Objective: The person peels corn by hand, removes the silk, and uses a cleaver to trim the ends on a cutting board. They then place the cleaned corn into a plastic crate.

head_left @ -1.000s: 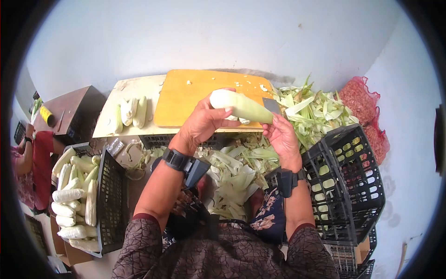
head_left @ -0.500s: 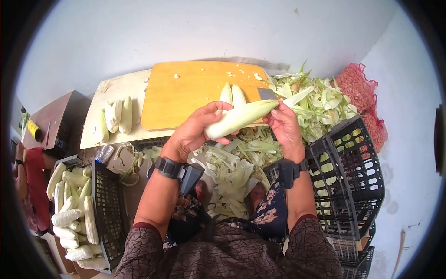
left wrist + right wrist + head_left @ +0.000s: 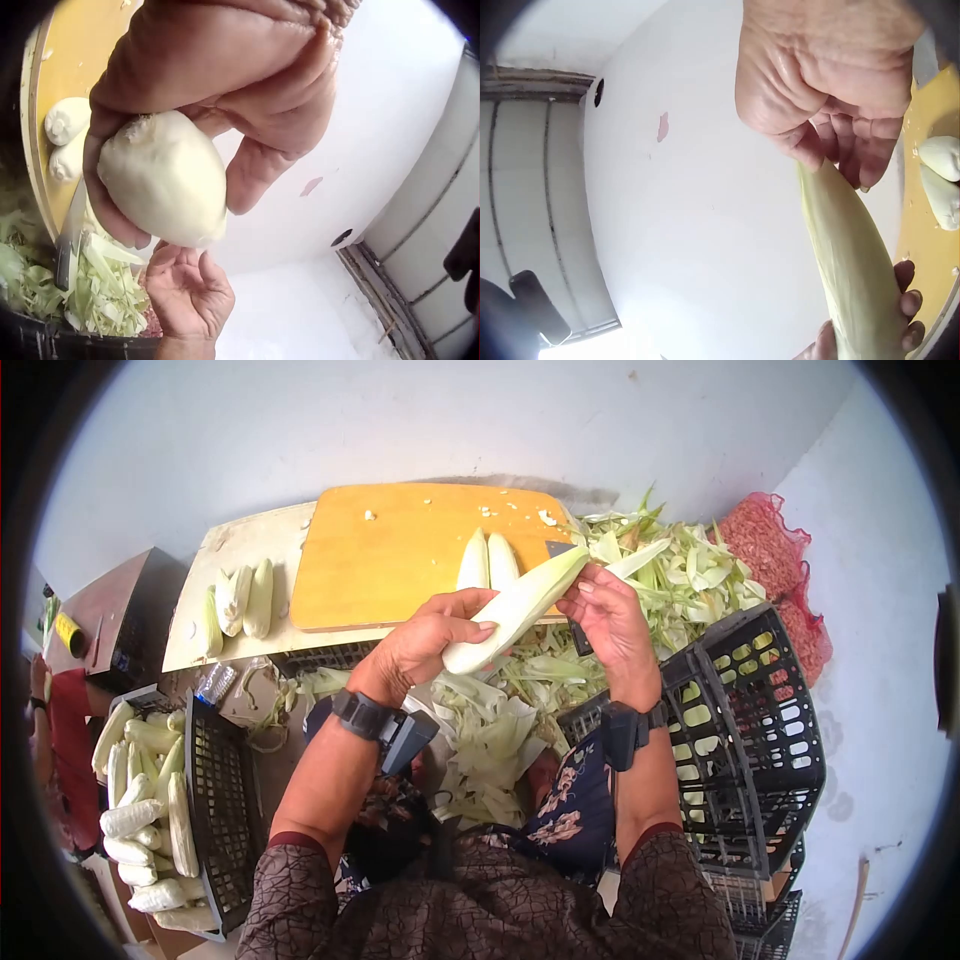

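An ear of corn (image 3: 520, 605) in its pale green husk is held up in front of the orange cutting board (image 3: 370, 560). My left hand (image 3: 425, 640) grips its thick cut end, fingers and thumb curled round it. At the narrow end, my right hand (image 3: 612, 618) pinches the husk tip between thumb and fingers, as the right wrist view shows. Two more ears (image 3: 487, 563) lie side by side on the board. Close to them at the board's right edge is a knife, its blade (image 3: 557, 547) partly hidden behind the held ear and its dark handle (image 3: 66, 259) visible in the left wrist view.
Several ears (image 3: 232, 600) lie on a pale board at left. A black crate (image 3: 222, 810) full of ears stands below. Stripped husks (image 3: 690, 565) pile up at right and cover the floor (image 3: 490, 750). Black crates (image 3: 735, 730) and red mesh sacks (image 3: 762, 540) flank my right. Another person (image 3: 68, 730) is far left.
The ear has swung from tip down-right to tip up-right, its thick end lowered towards me. Both hands keep hold. The two ears on the board have come into fuller view.
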`<state>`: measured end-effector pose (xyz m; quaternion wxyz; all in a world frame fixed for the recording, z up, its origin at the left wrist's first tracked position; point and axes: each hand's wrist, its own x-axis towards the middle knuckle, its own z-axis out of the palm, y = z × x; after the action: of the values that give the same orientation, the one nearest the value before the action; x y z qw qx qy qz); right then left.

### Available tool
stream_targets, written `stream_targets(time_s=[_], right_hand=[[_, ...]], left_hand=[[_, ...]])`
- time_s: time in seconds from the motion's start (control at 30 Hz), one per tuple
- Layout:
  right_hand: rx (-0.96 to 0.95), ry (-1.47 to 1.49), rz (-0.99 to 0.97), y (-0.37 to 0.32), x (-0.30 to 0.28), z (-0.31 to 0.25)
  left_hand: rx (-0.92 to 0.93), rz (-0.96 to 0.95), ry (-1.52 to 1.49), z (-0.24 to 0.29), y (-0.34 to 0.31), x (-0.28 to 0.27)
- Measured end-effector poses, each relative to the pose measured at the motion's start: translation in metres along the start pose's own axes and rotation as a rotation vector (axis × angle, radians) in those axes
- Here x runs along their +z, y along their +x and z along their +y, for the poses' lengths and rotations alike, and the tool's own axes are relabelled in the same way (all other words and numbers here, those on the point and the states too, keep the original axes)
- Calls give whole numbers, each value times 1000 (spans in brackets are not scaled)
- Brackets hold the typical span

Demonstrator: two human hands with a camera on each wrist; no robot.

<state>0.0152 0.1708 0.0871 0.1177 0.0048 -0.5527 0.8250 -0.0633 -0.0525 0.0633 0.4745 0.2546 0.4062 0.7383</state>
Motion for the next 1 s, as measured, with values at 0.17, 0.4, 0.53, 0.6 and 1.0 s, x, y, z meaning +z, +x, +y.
stream_targets(time_s=[0.17, 0.4, 0.53, 0.6, 1.0], right_hand=[[77, -25, -7, -9, 4, -5], [127, -188, 173, -14, -3, 1], [127, -246, 223, -19, -8, -2], [98, -289, 219, -20, -4, -1], [172, -296, 248, -28, 8, 2]], left_hand=[[-22, -40, -80, -11, 5, 11], [-73, -23, -162, -37, 25, 22], [-95, 38, -35, -48, 32, 29], [-117, 46, -12, -49, 31, 32], [-119, 12, -7, -55, 21, 30]])
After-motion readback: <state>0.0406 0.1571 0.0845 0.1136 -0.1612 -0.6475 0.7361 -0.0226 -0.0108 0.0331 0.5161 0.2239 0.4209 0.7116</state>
